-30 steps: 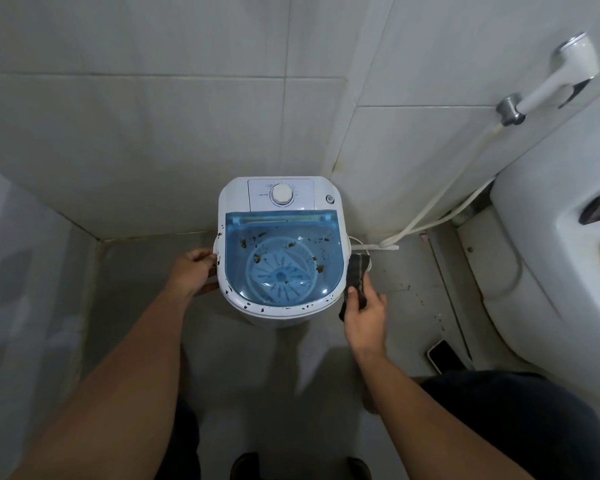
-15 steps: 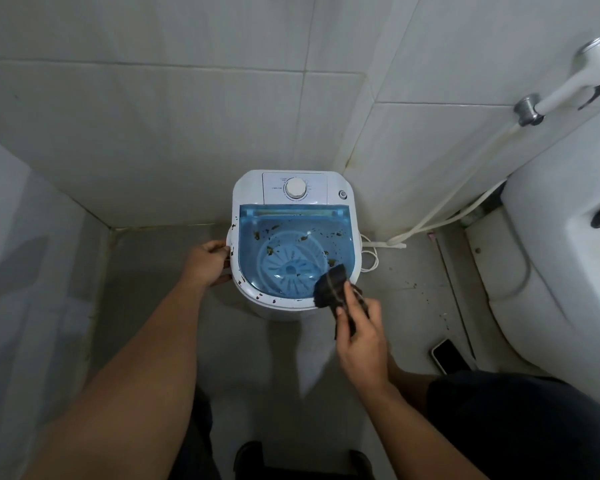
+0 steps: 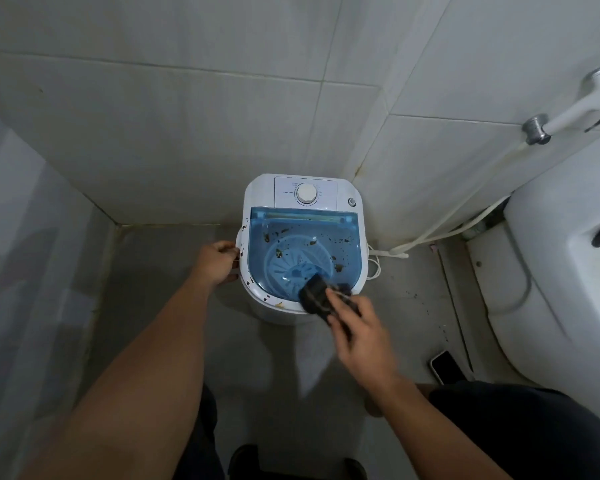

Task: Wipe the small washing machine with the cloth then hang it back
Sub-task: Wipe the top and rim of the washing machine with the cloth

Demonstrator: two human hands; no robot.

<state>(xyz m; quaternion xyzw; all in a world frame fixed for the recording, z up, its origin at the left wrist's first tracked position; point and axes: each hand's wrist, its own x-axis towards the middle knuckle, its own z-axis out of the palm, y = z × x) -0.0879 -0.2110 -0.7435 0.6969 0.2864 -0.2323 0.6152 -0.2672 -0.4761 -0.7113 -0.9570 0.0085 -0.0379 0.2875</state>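
Below, a small washing machine (image 3: 302, 244) is being kept in the corner where the tiled walls meet, and everything else is being placed against it. To the right of the washing machine, a white toilet (image 3: 551, 271) is being shown at the frame's edge, with a sprayer (image 3: 575, 109) being held on the wall above and its hose (image 3: 458, 223) being trailed down toward the machine. The blue see-through lid (image 3: 291, 230) is being shown closed and speckled with dark bits. The machine's left side is being gripped by the left hand (image 3: 217, 263), fingers curled around the edge. At the machine's front right rim, a dark cloth (image 3: 314, 296) is being pressed against the lid by the right hand (image 3: 362, 336), which is being closed on it. On the floor to the right of the machine, a phone (image 3: 445, 367) is being left lying flat.
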